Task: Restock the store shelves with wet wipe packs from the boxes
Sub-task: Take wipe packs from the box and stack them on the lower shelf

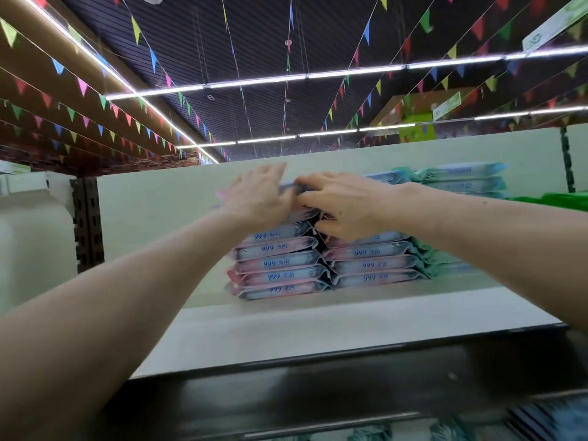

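Note:
Two stacks of pink-and-blue wet wipe packs marked "999" stand side by side on the white top shelf [318, 332]: a left stack [276, 264] and a right stack [370, 265]. My left hand [257, 198] lies flat with straight fingers on the top pack of the left stack. Over the top of the right stack, my right hand [346, 202] grips the uppermost packs, fingers bent over them and thumb against their front edge. Both hands are blurred, and they hide the top packs.
Teal and blue packs [461, 179] are piled behind and to the right of the stacks. A green item [553, 200] lies at the far right. A slotted upright [87, 224] bounds the shelf on the left. Below is a dark shelf edge [318, 389] with more packs [547, 421].

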The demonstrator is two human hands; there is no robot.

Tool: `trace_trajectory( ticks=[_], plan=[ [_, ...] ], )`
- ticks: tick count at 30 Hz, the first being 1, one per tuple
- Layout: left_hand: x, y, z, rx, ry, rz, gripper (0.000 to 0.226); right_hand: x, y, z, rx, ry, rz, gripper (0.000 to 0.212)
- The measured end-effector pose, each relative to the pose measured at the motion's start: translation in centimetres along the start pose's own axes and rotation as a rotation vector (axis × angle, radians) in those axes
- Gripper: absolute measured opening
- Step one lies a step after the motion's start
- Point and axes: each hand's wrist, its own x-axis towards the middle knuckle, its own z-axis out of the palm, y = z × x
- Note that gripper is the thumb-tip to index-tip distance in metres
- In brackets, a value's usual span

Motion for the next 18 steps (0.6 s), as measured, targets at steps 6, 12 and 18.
trace_trajectory(
  ticks=[6, 12, 18],
  plan=[
    [1.1, 1.8, 0.7, 0.151, -0.189, 0.077, 0.044, -2.4, 3.2, -0.2, -0.007, 0.047, 0.158, 0.042],
    [1.1, 4.9, 0.7, 0.297, -0.022, 0.184, 0.057, -2.6, 4.1, 0.8, 0.002, -0.029, 0.152, 0.043],
    [0.8, 7.3, 2.5, 0.387, -0.061, 0.211, 0.049, -3.9, 5.5, 0.9, 0.018, -0.017, 0.065, 0.045]
  ],
)
